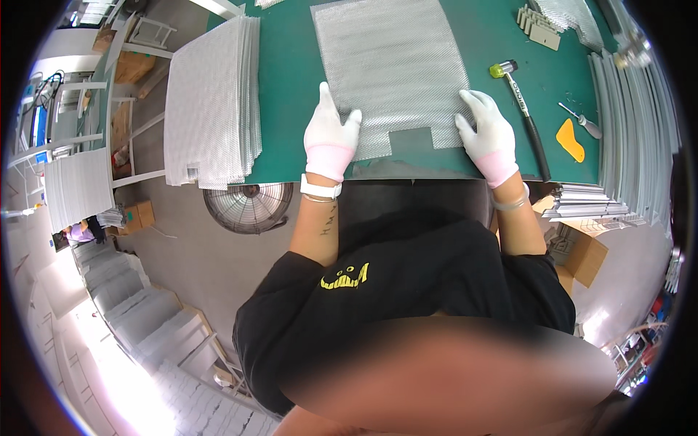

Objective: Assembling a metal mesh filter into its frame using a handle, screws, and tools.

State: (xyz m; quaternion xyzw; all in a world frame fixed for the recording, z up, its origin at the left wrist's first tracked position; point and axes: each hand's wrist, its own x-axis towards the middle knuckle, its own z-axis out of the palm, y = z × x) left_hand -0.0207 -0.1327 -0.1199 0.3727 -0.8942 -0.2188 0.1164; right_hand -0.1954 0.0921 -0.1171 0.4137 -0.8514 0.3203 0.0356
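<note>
A silver-grey mesh sheet (392, 65) lies flat on the green tabletop, with a rectangular notch cut into its near edge. My left hand (332, 134), in a white glove with a pink cuff, is at the sheet's left edge near its front corner. Its index finger points away from me and its thumb is spread over the mesh. At the opposite edge is my right hand (487, 134), gloved alike, its thumb and fingers apart and the fingertips at the sheet's border. Neither hand shows a grip around the sheet.
Left stands a stack of mesh sheets (211, 102). Right of my hands lie a mallet (525, 116), a screwdriver (582, 120) and a yellow flat piece (570, 141). Small metal parts (538, 29) sit farther back. Long metal strips (632, 123) line the right edge. A fan (249, 207) stands below.
</note>
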